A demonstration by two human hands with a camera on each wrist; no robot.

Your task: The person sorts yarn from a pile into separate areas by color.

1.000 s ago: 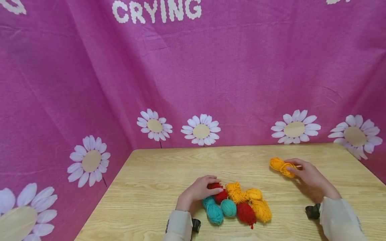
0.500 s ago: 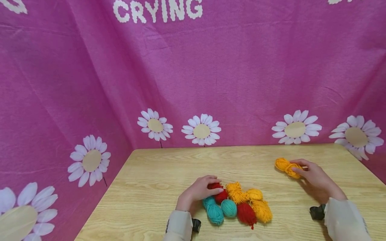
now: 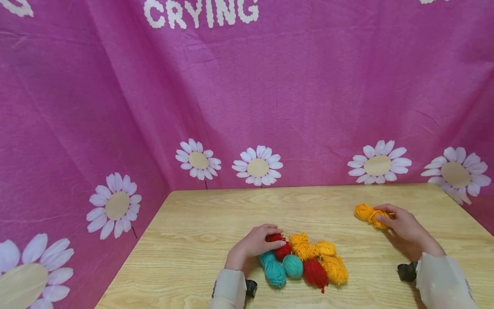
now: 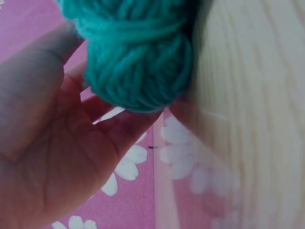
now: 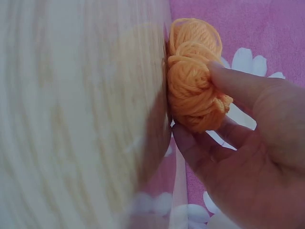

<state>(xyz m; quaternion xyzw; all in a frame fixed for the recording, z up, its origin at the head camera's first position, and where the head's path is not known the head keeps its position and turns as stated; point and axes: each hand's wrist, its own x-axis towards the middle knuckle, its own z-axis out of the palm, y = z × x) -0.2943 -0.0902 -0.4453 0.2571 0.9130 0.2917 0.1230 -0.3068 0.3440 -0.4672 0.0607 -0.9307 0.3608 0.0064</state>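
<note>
In the head view my right hand [image 3: 401,221] grips one end of an orange-yellow skein of yarn [image 3: 364,212] on the right of the table. The right wrist view shows thumb and fingers round that skein [image 5: 190,90], which lies against the tabletop. My left hand [image 3: 254,243] holds a dark red skein of yarn [image 3: 283,251] between thumb and fingers, partly covering it. Just in front of this hand lies a teal skein [image 3: 275,272]; in the left wrist view the teal skein [image 4: 136,67] hides the red one and some fingers.
Beside the left hand sit a small teal ball [image 3: 293,266], a red ball [image 3: 315,274] with a loose tail, and several yellow skeins [image 3: 335,270], packed close. The wooden table [image 3: 216,210] ends at a pink curtain [image 3: 308,107] with printed daisies.
My right hand has shifted a little to the right with the orange-yellow skein, slowing toward now. The left hand and the clustered yarn stay where they were.
</note>
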